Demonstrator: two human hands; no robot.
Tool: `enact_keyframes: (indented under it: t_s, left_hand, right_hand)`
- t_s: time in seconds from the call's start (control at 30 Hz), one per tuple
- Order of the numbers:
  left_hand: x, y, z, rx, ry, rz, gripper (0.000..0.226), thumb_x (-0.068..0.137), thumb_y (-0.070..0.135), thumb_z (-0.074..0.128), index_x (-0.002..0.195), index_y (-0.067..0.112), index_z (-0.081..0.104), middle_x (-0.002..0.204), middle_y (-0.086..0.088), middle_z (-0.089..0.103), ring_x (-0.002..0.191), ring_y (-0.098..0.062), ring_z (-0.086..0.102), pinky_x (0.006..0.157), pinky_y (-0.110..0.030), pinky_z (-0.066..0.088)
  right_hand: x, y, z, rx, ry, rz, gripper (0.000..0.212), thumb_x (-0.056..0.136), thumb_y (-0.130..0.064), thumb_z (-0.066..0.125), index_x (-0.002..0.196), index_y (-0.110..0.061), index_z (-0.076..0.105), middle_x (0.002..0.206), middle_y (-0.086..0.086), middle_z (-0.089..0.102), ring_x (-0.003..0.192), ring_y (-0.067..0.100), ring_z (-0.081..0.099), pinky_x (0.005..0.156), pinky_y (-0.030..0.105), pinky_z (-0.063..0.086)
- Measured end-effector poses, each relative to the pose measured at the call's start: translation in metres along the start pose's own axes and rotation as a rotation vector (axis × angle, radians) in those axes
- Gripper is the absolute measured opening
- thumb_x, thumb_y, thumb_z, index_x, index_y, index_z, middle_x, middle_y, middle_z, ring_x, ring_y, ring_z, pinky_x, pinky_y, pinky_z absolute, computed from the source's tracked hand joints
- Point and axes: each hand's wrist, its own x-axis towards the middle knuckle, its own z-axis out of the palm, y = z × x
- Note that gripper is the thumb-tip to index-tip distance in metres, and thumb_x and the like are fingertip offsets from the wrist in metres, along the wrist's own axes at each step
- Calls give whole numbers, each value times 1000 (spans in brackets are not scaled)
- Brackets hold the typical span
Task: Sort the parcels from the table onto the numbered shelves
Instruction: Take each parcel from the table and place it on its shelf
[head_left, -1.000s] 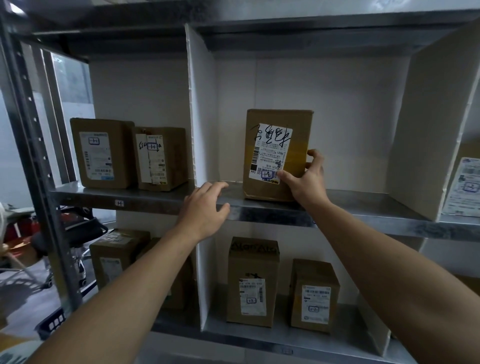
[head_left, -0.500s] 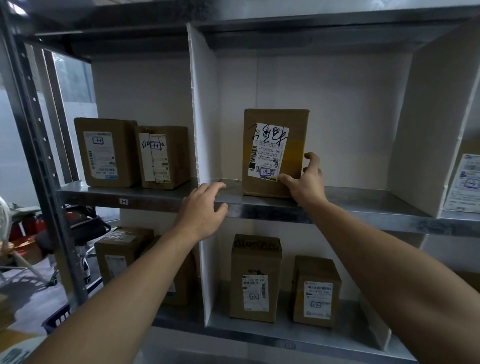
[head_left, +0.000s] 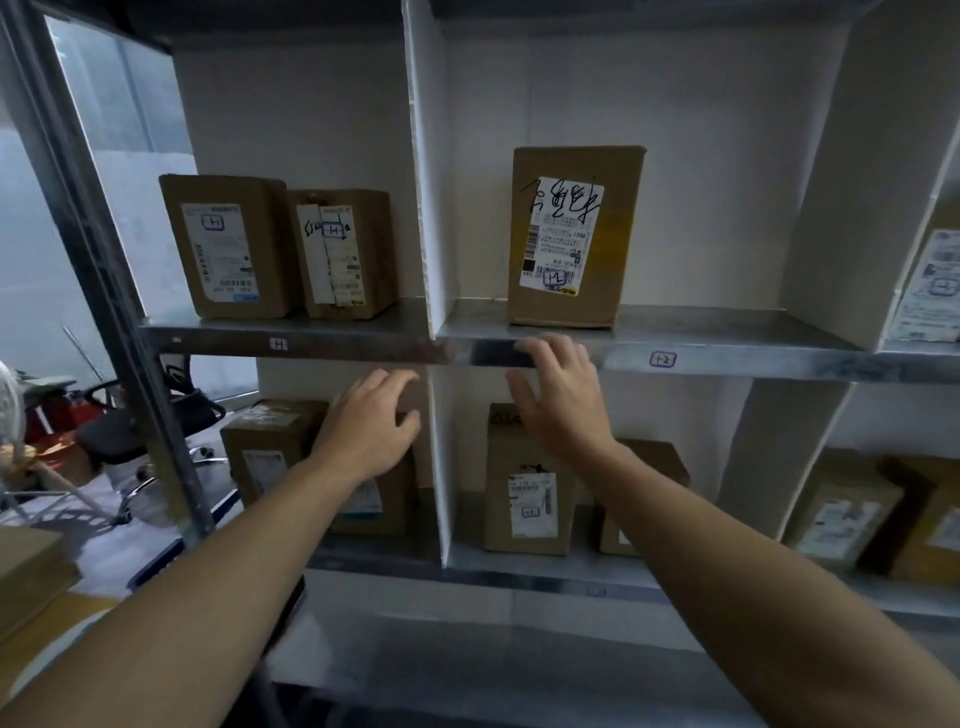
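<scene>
Your left hand (head_left: 371, 426) and right hand (head_left: 563, 400) hover empty, fingers loosely spread, by the shelf's (head_left: 727, 358) front edge. Beyond, the parcel (head_left: 571, 234) stands upright near that edge in the middle compartment. This one looks sorted; any left on the table are out of view.

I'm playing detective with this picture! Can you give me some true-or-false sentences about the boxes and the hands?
The box with the scribbled label stands alone in its compartment. True.
The right hand grips it. False: the hand is open and apart from the box.
The left hand holds nothing. True.
The lower shelf has no boxes. False: several boxes stand there.
</scene>
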Motion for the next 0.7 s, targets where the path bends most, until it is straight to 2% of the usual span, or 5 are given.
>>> enact_keyframes:
  t_s: [0.1, 0.37, 0.47, 0.6, 0.7]
  left_hand:
    - [-28, -33, -10, 68, -58, -43, 45, 94, 34, 56, 137, 28, 44, 127, 3, 51, 120, -19, 47, 100, -44, 42]
    - [-124, -145, -50, 186, -115, -235, 43, 90, 33, 59, 132, 25, 51, 125, -3, 55, 115, -26, 53, 93, -43, 47]
    - [-167, -187, -67, 212, -152, -324, 44, 88, 32, 60, 131, 24, 52, 125, -5, 56, 114, -28, 53, 90, -44, 48]
    - [-234, -238, -97, 291, -170, -488, 45, 90, 35, 59, 133, 27, 51, 127, -3, 55, 114, -26, 53, 87, -39, 48]
    - [-276, -262, -114, 316, -176, -623, 46, 90, 38, 57, 134, 30, 48, 131, 2, 52, 118, -23, 52, 90, -38, 47]
  right_hand:
    - [-22, -34, 24, -48, -140, -118, 34, 100, -40, 49, 127, -21, 55, 127, 2, 52, 113, 19, 49, 93, 39, 45]
    - [-70, -132, 113, -51, -614, -67, 41, 102, -44, 43, 137, -23, 44, 134, 7, 48, 122, 31, 48, 98, 47, 41]
    - [-86, -167, 141, -13, -682, -98, 44, 102, -45, 43, 140, -23, 42, 142, 7, 44, 128, 33, 44, 102, 48, 38]
    - [-108, -226, 180, 24, -766, -228, 42, 103, -46, 39, 137, -22, 43, 135, 8, 47, 124, 34, 46, 99, 48, 39]
    - [-120, -270, 205, 30, -822, -312, 44, 102, -45, 41, 140, -24, 42, 141, 8, 46, 129, 34, 44, 103, 49, 39]
